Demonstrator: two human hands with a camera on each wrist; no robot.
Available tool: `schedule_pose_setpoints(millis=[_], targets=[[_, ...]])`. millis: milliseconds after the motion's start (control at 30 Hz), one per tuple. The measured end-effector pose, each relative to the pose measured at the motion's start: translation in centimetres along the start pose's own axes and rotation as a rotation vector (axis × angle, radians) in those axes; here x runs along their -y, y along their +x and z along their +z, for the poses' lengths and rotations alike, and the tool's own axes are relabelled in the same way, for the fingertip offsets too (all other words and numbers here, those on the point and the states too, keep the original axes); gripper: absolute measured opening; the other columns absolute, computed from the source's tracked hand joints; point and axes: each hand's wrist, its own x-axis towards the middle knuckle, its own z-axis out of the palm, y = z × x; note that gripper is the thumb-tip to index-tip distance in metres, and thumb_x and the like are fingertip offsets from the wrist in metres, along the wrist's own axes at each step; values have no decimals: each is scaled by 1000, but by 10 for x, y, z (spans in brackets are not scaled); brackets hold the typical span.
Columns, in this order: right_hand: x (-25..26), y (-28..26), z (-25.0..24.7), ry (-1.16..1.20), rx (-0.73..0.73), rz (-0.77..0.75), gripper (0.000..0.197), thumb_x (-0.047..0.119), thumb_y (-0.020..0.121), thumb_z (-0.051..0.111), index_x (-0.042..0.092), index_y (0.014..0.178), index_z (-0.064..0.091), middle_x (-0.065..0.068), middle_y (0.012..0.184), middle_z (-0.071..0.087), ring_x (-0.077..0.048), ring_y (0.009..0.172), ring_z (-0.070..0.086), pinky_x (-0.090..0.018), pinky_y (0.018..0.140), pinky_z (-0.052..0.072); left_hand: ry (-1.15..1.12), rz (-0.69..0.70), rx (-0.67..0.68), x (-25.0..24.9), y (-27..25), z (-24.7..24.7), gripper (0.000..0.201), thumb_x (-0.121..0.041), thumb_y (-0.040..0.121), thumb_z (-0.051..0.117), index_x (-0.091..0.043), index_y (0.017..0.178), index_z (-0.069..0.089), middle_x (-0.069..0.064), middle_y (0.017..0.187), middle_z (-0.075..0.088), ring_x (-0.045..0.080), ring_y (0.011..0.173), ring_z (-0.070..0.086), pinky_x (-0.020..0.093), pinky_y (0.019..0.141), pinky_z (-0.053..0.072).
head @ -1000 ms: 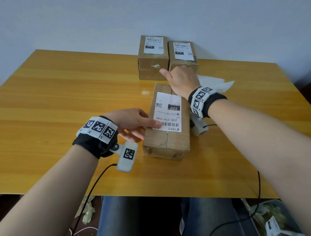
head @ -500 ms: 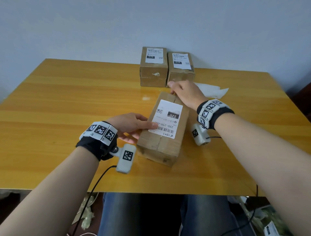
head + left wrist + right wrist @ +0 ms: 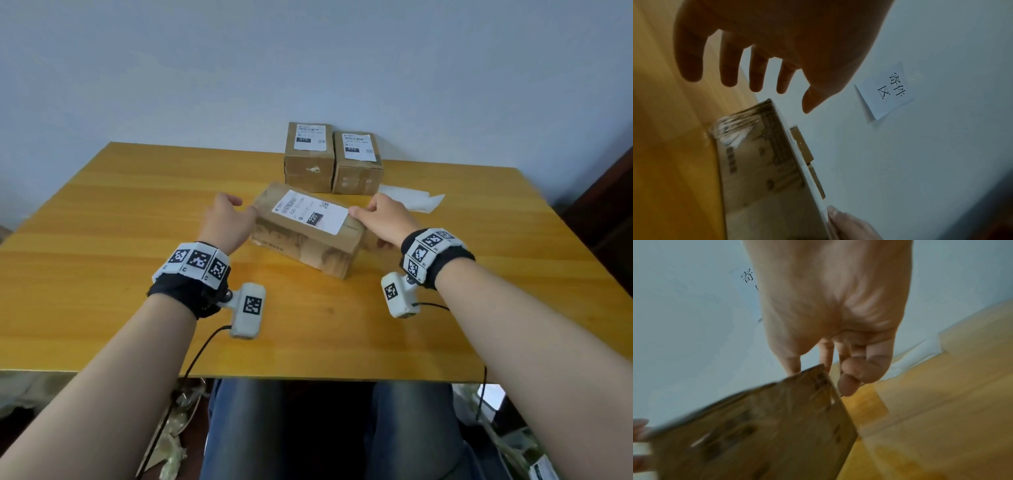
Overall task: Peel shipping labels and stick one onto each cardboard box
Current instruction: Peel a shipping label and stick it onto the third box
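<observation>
A brown cardboard box [image 3: 301, 246] lies slantwise on the middle of the table, a white shipping label [image 3: 310, 212] stuck on its top. My left hand [image 3: 226, 219] is at the box's left end; the left wrist view shows its fingers [image 3: 756, 73] spread and straight, clear of the blurred box [image 3: 760, 170]. My right hand [image 3: 385, 217] holds the right end, thumb on top by the label's edge. In the right wrist view its fingers [image 3: 849, 369] curl behind the box [image 3: 756, 434] corner. Two more labelled boxes [image 3: 308, 168] [image 3: 356, 174] stand side by side at the back.
White backing paper [image 3: 411, 202] lies right of the back boxes. The wooden table [image 3: 102, 240] meets a pale wall, which carries a paper note [image 3: 888, 91]. My legs are under the near edge, and cables hang from both wrist cameras.
The box has turned from lengthwise to slantwise across the table and moved farther from me. My left hand went from its near side to its left end; my right hand is at its right end.
</observation>
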Motion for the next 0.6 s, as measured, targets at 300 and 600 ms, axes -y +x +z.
schedule_pose_setpoints(millis=[300,600], targets=[[3,-26,-7,241,272,-148,53,30,92,77,28,140,53,6,145,55,-17,99,71,-35,52,61,22,167,-6,-13,9,25,47,-42,106,44,-15,145,44,7,135,58,22,99,63,35,77,51],[13,-40,2,386,402,-105,70,17,92,78,26,152,42,-3,128,60,-18,67,73,-37,62,65,485,523,-31,-38,34,53,47,-46,105,39,-17,141,49,8,138,58,32,127,53,48,100,49]])
